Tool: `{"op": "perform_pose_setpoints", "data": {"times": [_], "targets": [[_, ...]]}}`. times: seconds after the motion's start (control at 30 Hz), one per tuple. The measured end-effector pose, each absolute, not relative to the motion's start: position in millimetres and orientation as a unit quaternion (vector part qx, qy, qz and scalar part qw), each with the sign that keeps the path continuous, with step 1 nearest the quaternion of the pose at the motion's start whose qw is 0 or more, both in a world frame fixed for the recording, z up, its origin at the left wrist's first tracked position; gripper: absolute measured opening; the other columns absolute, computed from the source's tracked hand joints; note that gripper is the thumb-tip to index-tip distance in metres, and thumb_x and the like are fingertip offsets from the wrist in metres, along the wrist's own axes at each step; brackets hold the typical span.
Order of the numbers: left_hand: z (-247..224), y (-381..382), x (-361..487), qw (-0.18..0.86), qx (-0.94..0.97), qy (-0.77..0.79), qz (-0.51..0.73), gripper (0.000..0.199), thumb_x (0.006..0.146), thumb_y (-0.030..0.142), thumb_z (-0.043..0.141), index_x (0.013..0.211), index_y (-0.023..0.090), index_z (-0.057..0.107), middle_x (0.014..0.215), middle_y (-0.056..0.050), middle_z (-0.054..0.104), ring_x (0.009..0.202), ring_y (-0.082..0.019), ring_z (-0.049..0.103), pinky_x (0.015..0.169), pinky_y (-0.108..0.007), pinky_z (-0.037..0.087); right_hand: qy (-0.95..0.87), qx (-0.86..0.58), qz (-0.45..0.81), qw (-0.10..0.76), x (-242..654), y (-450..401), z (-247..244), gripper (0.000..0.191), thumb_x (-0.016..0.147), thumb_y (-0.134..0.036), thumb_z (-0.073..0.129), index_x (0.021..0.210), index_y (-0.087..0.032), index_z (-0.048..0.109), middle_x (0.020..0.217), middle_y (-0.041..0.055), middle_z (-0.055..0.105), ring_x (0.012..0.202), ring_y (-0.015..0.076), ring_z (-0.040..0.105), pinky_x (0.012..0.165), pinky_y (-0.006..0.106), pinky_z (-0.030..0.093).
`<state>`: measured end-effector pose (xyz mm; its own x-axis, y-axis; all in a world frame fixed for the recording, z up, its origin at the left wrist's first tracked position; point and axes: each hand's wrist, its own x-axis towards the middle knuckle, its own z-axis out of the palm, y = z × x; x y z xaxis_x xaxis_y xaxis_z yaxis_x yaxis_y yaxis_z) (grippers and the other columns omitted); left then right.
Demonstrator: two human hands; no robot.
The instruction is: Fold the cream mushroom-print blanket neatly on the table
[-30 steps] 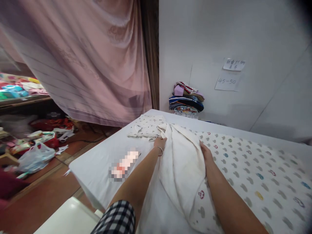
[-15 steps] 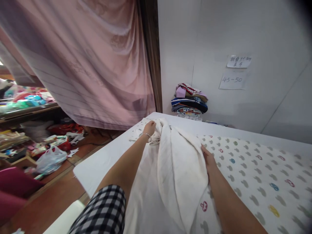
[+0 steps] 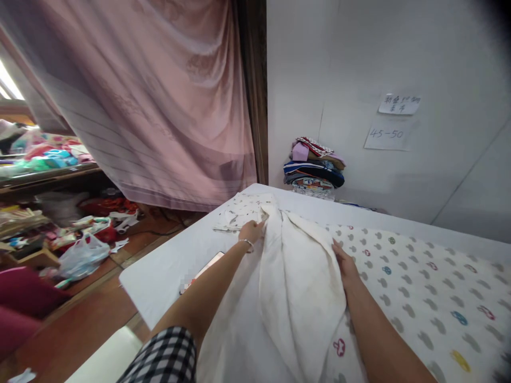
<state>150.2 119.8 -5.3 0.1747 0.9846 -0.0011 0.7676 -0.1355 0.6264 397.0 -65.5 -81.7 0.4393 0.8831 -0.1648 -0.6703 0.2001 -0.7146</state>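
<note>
The large white cloth lies over the near middle and right of the table in front of you, its plain side turned up in a loose, soft fold with long creases that narrows to a rumpled peak at the far end. Its printed side spreads flat to the right, dotted with rounded grey shapes and a few red, blue, green and yellow ones.

Your left hand, with a thin bracelet at the wrist, has its fingers mostly curled, their tips at the fold's left edge near the peak; you cannot tell whether they pinch it. Your right hand rests along the fold's right edge, fingers fairly straight and close together; its grip is hidden.

Just beyond your left hand lies a flat, layered white cloth with small dark prints. A slim phone-like object, partly blurred out, sits to the left, and your left forearm covers part of it. Beneath is the smooth white table with rounded corners.

Farther out, a stack of folded coloured fabrics stands by the pale, smooth wall, and a draped, sheeny pink curtain hangs at the left. A crinkled translucent plastic bag sits on the reddish floor.
</note>
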Motion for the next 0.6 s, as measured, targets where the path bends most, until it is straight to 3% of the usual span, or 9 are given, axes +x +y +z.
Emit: {"op": "perform_pose_setpoints", "data": {"times": [0.13, 0.23, 0.37, 0.5, 0.6], "targets": [[-16.9, 90.0, 157.2, 0.31, 0.753, 0.556, 0.168, 0.033, 0.075, 0.046, 0.057, 0.057, 0.02, 0.049, 0.052, 0.0, 0.054, 0.057, -0.017, 0.055, 0.056, -0.027, 0.038, -0.137, -0.379, 0.505, 0.763, 390.8, -68.5, -74.9, 0.042, 0.068, -0.023, 0.067, 0.11, -0.028, 0.063, 0.106, -0.0016, 0.069, 0.099, 0.0232, 0.064, 0.089, 0.04, 0.053], [-14.1, 66.7, 172.7, 0.322, 0.773, 0.512, 0.193, 0.022, 0.077, 0.034, 0.056, 0.063, 0.019, 0.049, 0.06, 0.002, 0.055, 0.062, -0.014, 0.053, 0.059, -0.025, 0.038, -0.13, -0.385, 0.502, 0.764, 387.1, -71.9, -67.7, 0.043, 0.067, -0.023, 0.067, 0.11, -0.028, 0.063, 0.108, -0.0022, 0.068, 0.1, 0.0229, 0.064, 0.09, 0.039, 0.053], [-4.0, 30.0, 199.0, 0.326, 0.8, 0.446, 0.234, 0.018, 0.075, 0.036, 0.058, 0.075, 0.019, 0.052, 0.07, 0.003, 0.055, 0.068, -0.012, 0.05, 0.063, -0.023, 0.039, -0.096, -0.388, 0.496, 0.771, 385.1, -76.0, -59.2, 0.046, 0.066, -0.022, 0.068, 0.111, -0.03, 0.062, 0.111, -0.0035, 0.067, 0.101, 0.0219, 0.063, 0.09, 0.037, 0.053], [-7.3, 4.8, 217.1, 0.491, 0.778, 0.336, 0.202, 0.031, 0.077, 0.039, 0.055, 0.101, 0.02, 0.054, 0.068, 0.004, 0.058, 0.054, -0.01, 0.05, 0.054, -0.022, 0.041, -0.143, -0.392, 0.497, 0.761, 382.5, -78.1, -54.5, 0.055, 0.065, -0.028, 0.071, 0.119, -0.028, 0.057, 0.111, -0.001, 0.067, 0.102, 0.0232, 0.062, 0.091, 0.037, 0.052], [-14.5, 8.3, 216.6, 0.571, 0.723, 0.349, 0.173, 0.034, 0.08, 0.031, 0.048, 0.111, 0.02, 0.056, 0.067, 0.001, 0.062, 0.045, -0.01, 0.051, 0.049, -0.024, 0.043, -0.209, -0.406, 0.481, 0.749, 378.5, -76.9, -54.0, 0.058, 0.066, -0.034, 0.072, 0.122, -0.027, 0.055, 0.118, -0.0007, 0.063, 0.109, 0.0235, 0.058, 0.092, 0.037, 0.049]]}}
